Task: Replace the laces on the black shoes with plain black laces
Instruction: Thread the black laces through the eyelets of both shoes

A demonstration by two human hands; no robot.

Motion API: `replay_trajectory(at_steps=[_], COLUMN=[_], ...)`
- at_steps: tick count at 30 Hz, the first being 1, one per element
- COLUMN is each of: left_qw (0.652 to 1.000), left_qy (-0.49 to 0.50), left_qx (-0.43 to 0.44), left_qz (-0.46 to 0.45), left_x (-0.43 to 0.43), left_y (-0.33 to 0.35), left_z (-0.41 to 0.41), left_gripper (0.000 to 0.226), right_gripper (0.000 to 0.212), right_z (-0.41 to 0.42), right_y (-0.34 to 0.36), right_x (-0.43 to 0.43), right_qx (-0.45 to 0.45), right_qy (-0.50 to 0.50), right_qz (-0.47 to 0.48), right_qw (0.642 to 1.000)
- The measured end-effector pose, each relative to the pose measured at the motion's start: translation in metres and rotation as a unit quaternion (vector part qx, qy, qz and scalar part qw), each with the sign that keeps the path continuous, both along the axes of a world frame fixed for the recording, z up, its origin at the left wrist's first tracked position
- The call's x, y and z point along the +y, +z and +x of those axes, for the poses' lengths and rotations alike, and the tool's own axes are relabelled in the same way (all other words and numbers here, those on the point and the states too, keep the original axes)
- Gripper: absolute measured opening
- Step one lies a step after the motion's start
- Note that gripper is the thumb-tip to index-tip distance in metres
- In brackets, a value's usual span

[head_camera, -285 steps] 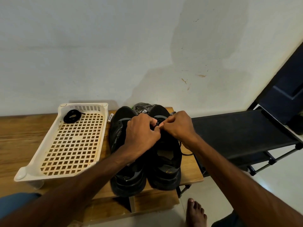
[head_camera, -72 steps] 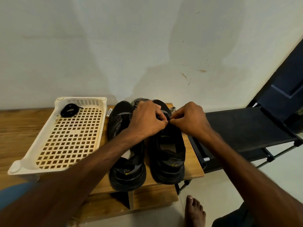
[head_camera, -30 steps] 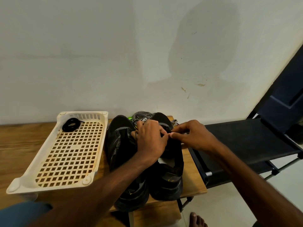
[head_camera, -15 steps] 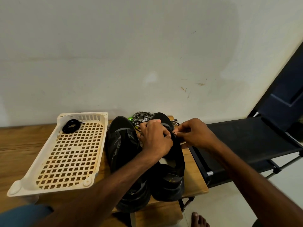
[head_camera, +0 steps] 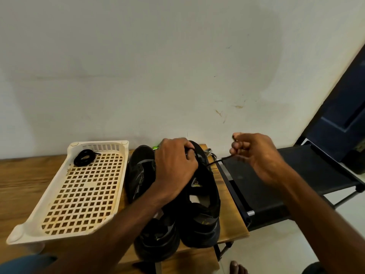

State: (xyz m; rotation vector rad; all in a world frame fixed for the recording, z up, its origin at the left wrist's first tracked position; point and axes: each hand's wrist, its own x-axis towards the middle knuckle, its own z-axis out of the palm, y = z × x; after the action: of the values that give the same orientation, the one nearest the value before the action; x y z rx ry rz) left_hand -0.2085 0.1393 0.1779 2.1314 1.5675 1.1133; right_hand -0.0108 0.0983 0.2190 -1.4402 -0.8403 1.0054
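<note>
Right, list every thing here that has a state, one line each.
Right shoe: on the table, black lace being pulled out sideways.
Left shoe: on the table beside it, lacing hidden.
Black lace: taut between shoe and right hand.
Spare lace: coiled in the tray's far corner.
Tray: otherwise empty.
Left hand: closed on the right shoe.
Right hand: pinching the lace.

No readable text; shoe tongue tag seems blurred.
</note>
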Motion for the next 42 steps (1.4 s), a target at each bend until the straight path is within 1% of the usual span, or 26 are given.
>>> replay_trajectory(at_steps=[1,3,5,7,11,13,15,16,17,18,19,20,21,23,24,25,28,31,33,35,37,38,39,40,41,42], left_qw=[0.999,0.994,0.987,0.985,0.992,0.998,1.0,0.998,0.995,0.995,0.996,0.997,0.995,0.979,0.972,0.968,0.97,0.979,0.983,0.986,0.988,0.988,0.988,0.988,0.988,0.988], left_qy=[0.0,0.001,0.006,0.008,0.011,0.004,-0.004,-0.004,-0.003,-0.002,-0.004,-0.011,-0.025,-0.066,-0.086,-0.104,-0.139,-0.149,-0.145,-0.138,-0.134,-0.134,-0.133,-0.134,-0.135,-0.137], left_qx=[-0.027,-0.074,-0.11,-0.128,-0.101,-0.051,0.028,0.061,0.08,0.08,0.061,0.018,-0.039,-0.143,-0.171,-0.182,-0.165,-0.103,-0.059,-0.017,0.009,0.016,0.022,0.027,0.03,0.031], left_qz=[0.029,0.081,0.114,0.113,0.077,0.044,-0.005,-0.031,-0.052,-0.065,-0.071,-0.077,-0.092,-0.129,-0.137,-0.136,-0.113,-0.096,-0.092,-0.087,-0.08,-0.077,-0.074,-0.069,-0.065,-0.061], left_x=[0.003,0.008,0.011,0.012,0.015,0.021,0.026,0.028,0.03,0.031,0.034,0.036,0.037,0.034,0.032,0.03,0.023,0.02,0.021,0.023,0.023,0.023,0.023,0.023,0.023,0.022], left_y=[0.005,0.014,0.019,0.02,0.015,0.01,0.005,0.003,0.001,0.001,0.001,0.002,0.005,0.009,0.01,0.01,0.005,-0.004,-0.011,-0.016,-0.02,-0.021,-0.022,-0.023,-0.023,-0.023], left_z=[-0.005,-0.013,-0.017,-0.017,-0.019,-0.024,-0.029,-0.032,-0.035,-0.038,-0.039,-0.039,-0.038,-0.032,-0.029,-0.024,-0.013,-0.007,-0.004,-0.003,-0.003,-0.003,-0.003,-0.003,-0.003,-0.003], left_gripper=[0.013,0.011,0.007,0.012,0.013,0.007,0.008,0.009,0.01,0.01,0.008,0.006,0.004,0.004,0.005,0.005,0.009,0.007,0.007,0.012,0.014,0.013,0.012,0.012,0.011,0.012], right_gripper=[0.02,0.017,0.016,0.015,0.016,0.016,0.018,0.018,0.017,0.016,0.016,0.015,0.014,0.012,0.014,0.016,0.019,0.02,0.018,0.016,0.018,0.02,0.02,0.018,0.016,0.013], right_z=[-0.003,-0.01,-0.02,-0.029,-0.026,-0.022,-0.021,-0.02,-0.02,-0.019,-0.02,-0.022,-0.023,-0.026,-0.029,-0.031,-0.038,-0.038,-0.036,-0.031,-0.021,-0.016,-0.012,-0.01,-0.008,-0.009], right_y=[-0.005,-0.015,-0.024,-0.028,-0.012,-0.002,0.007,0.012,0.014,0.014,0.012,0.007,-0.001,-0.017,-0.023,-0.027,-0.026,-0.019,-0.01,0.0,0.006,0.006,0.006,0.003,-0.002,-0.009], right_x=[0.001,0.003,0.005,0.007,0.007,0.006,0.004,0.004,0.004,0.004,0.004,0.004,0.004,0.008,0.011,0.013,0.015,0.014,0.011,0.007,0.006,0.005,0.005,0.004,0.004,0.005], right_qx=[-0.135,-0.369,-0.472,-0.517,-0.503,-0.413,-0.147,0.018,0.147,0.196,0.162,0.052,-0.114,-0.401,-0.466,-0.486,-0.505,-0.503,-0.384,-0.175,-0.01,0.022,0.008,-0.053,-0.159,-0.284], right_qy=[0.012,0.091,0.18,0.205,0.139,0.111,0.096,0.093,0.087,0.073,0.059,0.051,0.051,0.089,0.122,0.15,0.171,0.133,0.112,0.096,0.087,0.086,0.086,0.091,0.11,0.137], right_qz=[-0.027,-0.054,-0.083,-0.086,0.009,0.066,0.114,0.131,0.137,0.126,0.098,0.063,0.028,-0.014,-0.037,-0.057,-0.055,0.032,0.101,0.151,0.153,0.135,0.106,0.071,0.037,0.006], right_qw=[0.99,0.923,0.859,0.827,0.853,0.902,0.978,0.987,0.976,0.97,0.98,0.995,0.992,0.911,0.876,0.859,0.844,0.853,0.911,0.968,0.984,0.987,0.991,0.992,0.98,0.949])
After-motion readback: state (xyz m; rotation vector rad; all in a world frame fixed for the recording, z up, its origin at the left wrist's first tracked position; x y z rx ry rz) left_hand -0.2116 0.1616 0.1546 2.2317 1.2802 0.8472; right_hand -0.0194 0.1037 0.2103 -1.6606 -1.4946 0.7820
